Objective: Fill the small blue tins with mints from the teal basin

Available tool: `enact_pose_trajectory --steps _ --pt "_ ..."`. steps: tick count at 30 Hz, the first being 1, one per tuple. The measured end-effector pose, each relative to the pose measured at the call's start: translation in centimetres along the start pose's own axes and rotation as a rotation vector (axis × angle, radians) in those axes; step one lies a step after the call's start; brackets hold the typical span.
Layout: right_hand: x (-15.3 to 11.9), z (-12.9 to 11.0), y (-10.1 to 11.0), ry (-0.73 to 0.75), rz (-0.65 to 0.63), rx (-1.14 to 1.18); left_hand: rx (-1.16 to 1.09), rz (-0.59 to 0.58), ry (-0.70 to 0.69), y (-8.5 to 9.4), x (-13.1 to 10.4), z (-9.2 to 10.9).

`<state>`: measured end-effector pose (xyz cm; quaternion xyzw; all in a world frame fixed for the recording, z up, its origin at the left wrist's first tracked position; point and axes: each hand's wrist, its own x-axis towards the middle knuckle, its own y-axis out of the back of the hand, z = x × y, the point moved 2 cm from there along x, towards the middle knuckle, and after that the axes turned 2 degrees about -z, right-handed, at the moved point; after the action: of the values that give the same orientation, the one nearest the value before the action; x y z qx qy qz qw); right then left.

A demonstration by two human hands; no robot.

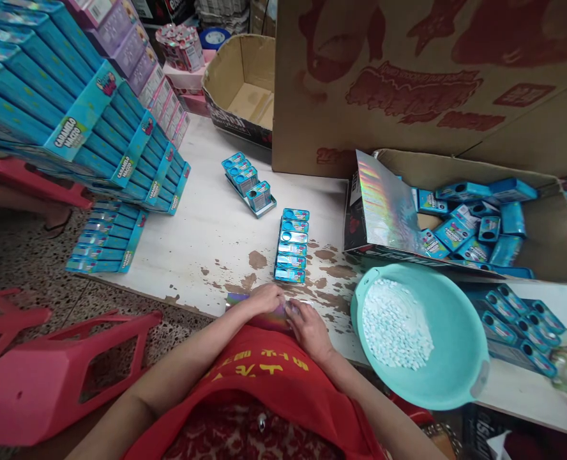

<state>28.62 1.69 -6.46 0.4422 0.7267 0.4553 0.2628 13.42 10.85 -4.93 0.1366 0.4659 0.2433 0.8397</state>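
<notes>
At the table's front edge, my left hand [265, 299] and my right hand [308, 324] are close together on a shiny iridescent sheet [274, 319], their fingers curled over its upper edge. Just beyond them stands a row of several small blue boxes [294, 246]. Farther back and to the left, a small tray [264, 210] holds more blue boxes. To the right of my right hand sits a turquoise basin [458, 332] with many small white pieces [393, 322] in it.
High stacks of blue display boxes [87, 128] rise at the left. An open carton [551, 255] of loose blue boxes lies at the right, before a large cardboard box [408, 83]. Pink stools [39, 383] stand at lower left. Someone's foot [57, 220] shows beyond the table.
</notes>
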Motion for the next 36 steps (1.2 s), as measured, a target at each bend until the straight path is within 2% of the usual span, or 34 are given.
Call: enact_pose_trajectory --steps 3,6,15,30,36 --pt "-0.1 -0.1 0.3 0.005 -0.003 0.010 -0.006 -0.003 0.001 0.1 0.1 0.1" --pt "0.0 0.0 0.3 -0.056 0.006 0.016 -0.014 -0.004 -0.008 0.2 0.2 0.2" --pt "-0.2 0.4 -1.1 -0.095 -0.042 0.061 -0.091 -0.043 -0.068 -0.2 0.9 -0.8" --pt "-1.4 1.2 -2.7 -0.037 -0.251 -0.027 -0.183 -0.046 -0.024 -0.8 2.0 -1.9" --pt "-0.8 1.1 -2.5 -0.106 -0.200 0.012 -0.184 -0.049 -0.009 -0.6 1.8 -1.7"
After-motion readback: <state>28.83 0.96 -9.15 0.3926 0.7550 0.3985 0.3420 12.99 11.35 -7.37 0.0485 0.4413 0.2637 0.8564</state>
